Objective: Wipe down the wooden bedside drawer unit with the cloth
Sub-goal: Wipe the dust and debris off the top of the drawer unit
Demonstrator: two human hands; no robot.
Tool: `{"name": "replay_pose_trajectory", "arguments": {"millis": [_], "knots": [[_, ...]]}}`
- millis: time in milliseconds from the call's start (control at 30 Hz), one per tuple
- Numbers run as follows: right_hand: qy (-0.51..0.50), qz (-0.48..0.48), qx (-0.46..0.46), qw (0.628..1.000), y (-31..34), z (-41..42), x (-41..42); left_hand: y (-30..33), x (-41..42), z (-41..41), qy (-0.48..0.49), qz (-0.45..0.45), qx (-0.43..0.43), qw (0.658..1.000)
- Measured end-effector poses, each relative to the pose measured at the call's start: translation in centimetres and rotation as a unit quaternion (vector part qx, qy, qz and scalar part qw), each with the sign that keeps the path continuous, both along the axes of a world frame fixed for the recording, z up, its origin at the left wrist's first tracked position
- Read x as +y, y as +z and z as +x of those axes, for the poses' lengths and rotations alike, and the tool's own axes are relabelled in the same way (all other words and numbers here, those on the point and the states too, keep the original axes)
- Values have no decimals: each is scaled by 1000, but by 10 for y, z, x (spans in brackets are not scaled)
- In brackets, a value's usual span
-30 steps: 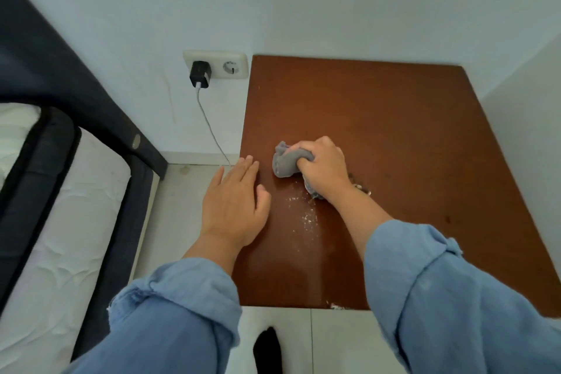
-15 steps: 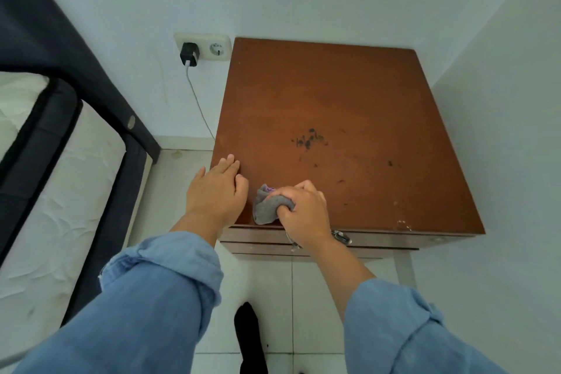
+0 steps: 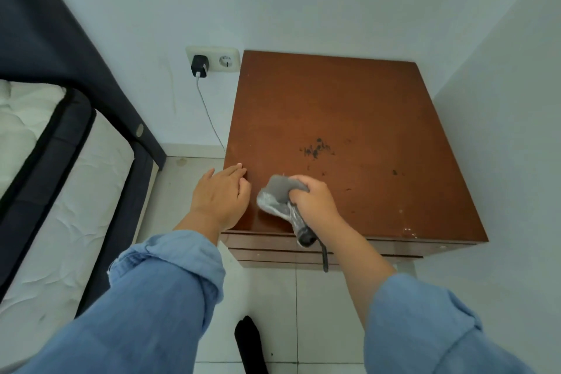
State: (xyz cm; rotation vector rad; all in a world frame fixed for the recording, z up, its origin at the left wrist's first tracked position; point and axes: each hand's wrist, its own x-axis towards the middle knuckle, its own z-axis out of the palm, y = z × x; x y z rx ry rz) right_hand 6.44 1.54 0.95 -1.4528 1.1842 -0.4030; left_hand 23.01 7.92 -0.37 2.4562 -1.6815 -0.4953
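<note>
A white-walled corner is filled by the wooden bedside drawer unit [image 3: 349, 136], its reddish-brown top marked by dark specks at the centre. Near the unit's front-left corner a grey cloth [image 3: 277, 196] is bunched in the clenched right hand [image 3: 314, 202], its long axis running from the top toward the front edge. The left hand [image 3: 220, 196] is laid flat, fingers released, on the unit's left edge.

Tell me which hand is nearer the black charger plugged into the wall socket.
Left. The left hand lies flat on the drawer unit's near-left corner, below the black charger. The right hand, gripping the cloth, sits farther right.
</note>
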Motion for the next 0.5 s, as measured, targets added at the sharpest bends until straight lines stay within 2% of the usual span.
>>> {"name": "replay_pose_trajectory", "arguments": {"millis": [167,300,367,500], "knots": [[-93,54,-58,992,8,51,-52,-2,-15,26,24,-44,2,999],[-129,19,-80,988,-2,106,-108,-14,-48,56,37,-52,31,997],[-137,-18,-75,988,-6,131,-139,-21,-65,71,51,-49,68,995],[-145,-102,-66,982,-12,181,-200,-35,-101,97,96,-47,209,972]]}}
